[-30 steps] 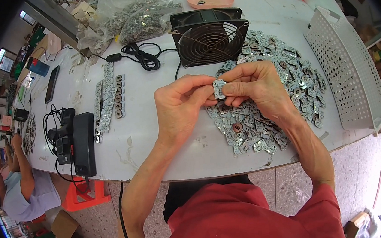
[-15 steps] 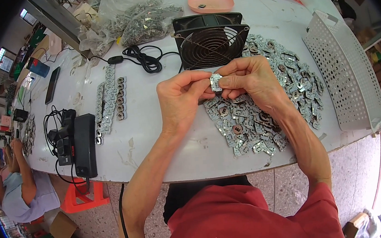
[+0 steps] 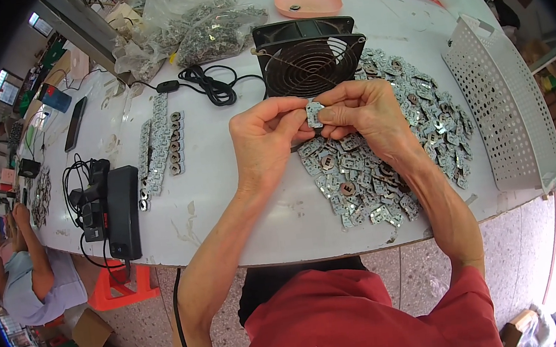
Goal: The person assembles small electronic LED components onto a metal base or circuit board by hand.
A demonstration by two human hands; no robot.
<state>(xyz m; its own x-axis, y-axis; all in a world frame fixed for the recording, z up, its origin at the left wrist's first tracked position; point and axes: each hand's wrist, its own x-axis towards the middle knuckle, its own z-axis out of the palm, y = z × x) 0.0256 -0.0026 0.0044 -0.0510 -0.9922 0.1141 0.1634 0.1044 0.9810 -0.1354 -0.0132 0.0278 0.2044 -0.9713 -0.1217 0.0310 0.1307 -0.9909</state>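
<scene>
Between my two hands is a small silvery metal plate [image 3: 314, 114], held up just in front of a black fan. My left hand [image 3: 264, 141] pinches its left edge with thumb and fingertips. On the opposite side, the thumb and fingers of my right hand [image 3: 367, 115] grip the same plate. Below and to the right spreads a heap of similar metal plates [image 3: 360, 182], some with round brown discs on them. Left of my hands, more plates [image 3: 150, 153] lie in neat columns, and a shorter column of them bears brown discs [image 3: 175, 143].
The black fan [image 3: 311, 65] stands beyond my hands, its cable [image 3: 215, 88] coiled leftward. A white perforated basket [image 3: 505, 109] borders the heap. At the back are bags of metal parts [image 3: 216, 34] and a pink dish [image 3: 307, 1]. A black power unit [image 3: 123, 213] sits left; another person [image 3: 34, 267] works beyond.
Both hands have stayed nearly in place, still holding the metal plate. The plate has turned slightly, and its face now looks flatter toward me.
</scene>
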